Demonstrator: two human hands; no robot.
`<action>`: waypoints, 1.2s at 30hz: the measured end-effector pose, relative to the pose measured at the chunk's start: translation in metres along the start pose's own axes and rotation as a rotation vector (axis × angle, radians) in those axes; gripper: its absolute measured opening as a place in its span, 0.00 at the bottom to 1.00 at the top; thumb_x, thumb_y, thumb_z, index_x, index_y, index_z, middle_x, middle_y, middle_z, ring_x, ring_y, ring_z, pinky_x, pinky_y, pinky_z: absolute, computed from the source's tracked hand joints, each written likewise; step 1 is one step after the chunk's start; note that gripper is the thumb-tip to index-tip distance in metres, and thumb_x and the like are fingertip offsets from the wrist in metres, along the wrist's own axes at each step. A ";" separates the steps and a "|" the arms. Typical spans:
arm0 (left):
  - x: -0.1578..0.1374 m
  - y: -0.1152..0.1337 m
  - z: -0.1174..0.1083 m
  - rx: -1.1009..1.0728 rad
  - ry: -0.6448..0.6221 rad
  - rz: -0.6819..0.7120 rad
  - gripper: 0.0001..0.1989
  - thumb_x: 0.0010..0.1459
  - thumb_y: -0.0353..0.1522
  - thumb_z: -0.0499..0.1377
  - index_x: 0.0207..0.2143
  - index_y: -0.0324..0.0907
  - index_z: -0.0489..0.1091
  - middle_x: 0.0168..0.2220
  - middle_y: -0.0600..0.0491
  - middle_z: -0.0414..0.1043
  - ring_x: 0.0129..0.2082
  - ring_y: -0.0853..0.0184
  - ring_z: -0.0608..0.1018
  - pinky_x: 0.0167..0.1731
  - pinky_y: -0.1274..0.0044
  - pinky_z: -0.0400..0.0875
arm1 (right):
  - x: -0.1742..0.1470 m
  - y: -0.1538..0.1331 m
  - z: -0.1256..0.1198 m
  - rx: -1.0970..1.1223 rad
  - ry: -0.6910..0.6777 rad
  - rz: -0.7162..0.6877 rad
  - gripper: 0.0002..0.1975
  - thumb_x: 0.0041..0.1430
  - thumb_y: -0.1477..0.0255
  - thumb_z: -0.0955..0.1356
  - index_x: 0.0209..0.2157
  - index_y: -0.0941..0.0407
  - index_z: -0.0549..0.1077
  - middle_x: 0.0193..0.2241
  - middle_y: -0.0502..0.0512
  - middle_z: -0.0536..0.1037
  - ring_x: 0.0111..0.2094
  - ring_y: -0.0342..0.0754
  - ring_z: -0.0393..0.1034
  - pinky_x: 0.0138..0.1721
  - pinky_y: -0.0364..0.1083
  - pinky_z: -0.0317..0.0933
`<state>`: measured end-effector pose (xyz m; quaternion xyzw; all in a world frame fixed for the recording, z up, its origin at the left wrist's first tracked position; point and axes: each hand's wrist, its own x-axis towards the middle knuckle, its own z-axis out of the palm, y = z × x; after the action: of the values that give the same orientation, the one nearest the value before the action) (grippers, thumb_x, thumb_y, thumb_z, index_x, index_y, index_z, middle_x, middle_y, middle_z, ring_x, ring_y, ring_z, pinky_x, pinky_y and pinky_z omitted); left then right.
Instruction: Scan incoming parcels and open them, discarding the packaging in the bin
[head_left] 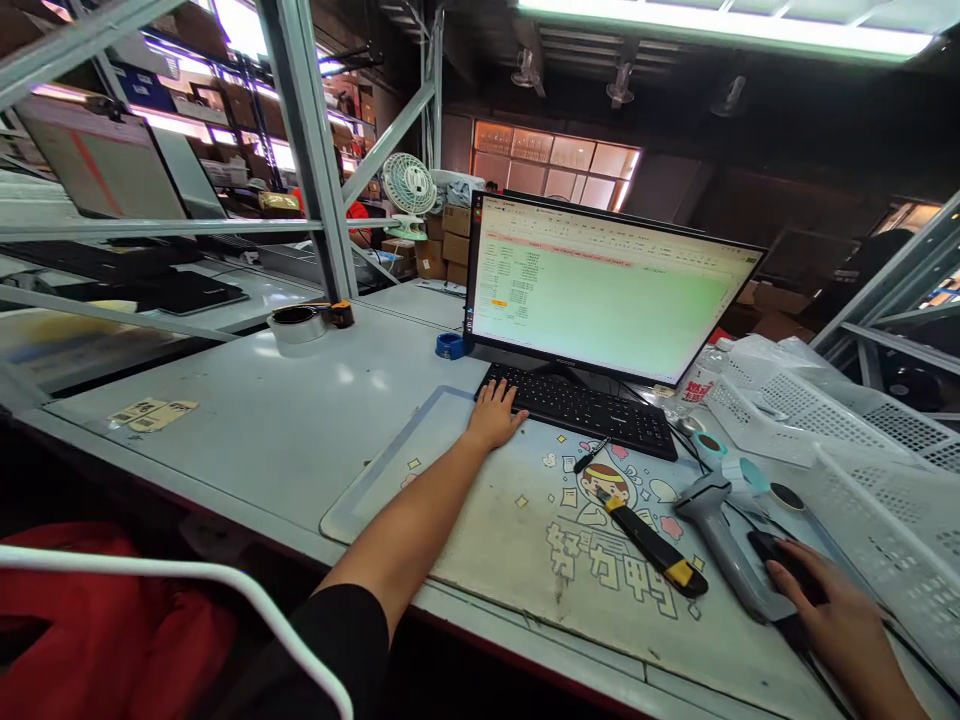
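My left hand point(495, 414) rests with its fingers spread on the left end of a black keyboard point(592, 408). Behind the keyboard stands a monitor point(592, 290) with a spreadsheet on its screen. At the right, my right hand point(840, 605) is curved over a black computer mouse point(784, 562). Just left of it lies a grey barcode scanner point(724, 550). A black and yellow utility knife point(656, 548) and a black pen point(591, 456) lie on the printed desk mat point(480, 520), between my two hands.
White perforated baskets point(862, 500) and tape rolls point(786, 496) crowd the right side. A blue tape ring point(450, 346) sits left of the monitor. Farther left are a large tape roll point(296, 325) and paper labels point(154, 413). A metal post point(311, 150) rises behind.
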<state>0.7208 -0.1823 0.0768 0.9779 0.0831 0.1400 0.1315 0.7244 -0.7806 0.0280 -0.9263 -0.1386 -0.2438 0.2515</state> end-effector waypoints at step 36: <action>-0.003 0.003 0.001 0.013 0.049 0.018 0.36 0.72 0.50 0.50 0.74 0.41 0.58 0.79 0.46 0.45 0.77 0.45 0.50 0.74 0.57 0.51 | -0.002 -0.008 -0.002 -0.040 0.020 -0.046 0.30 0.60 0.42 0.65 0.49 0.50 0.79 0.54 0.60 0.80 0.55 0.66 0.76 0.61 0.65 0.66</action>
<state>0.7185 -0.1861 0.0759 0.9757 0.0783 0.1644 0.1220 0.7191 -0.7750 0.0315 -0.9253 -0.1525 -0.2612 0.2288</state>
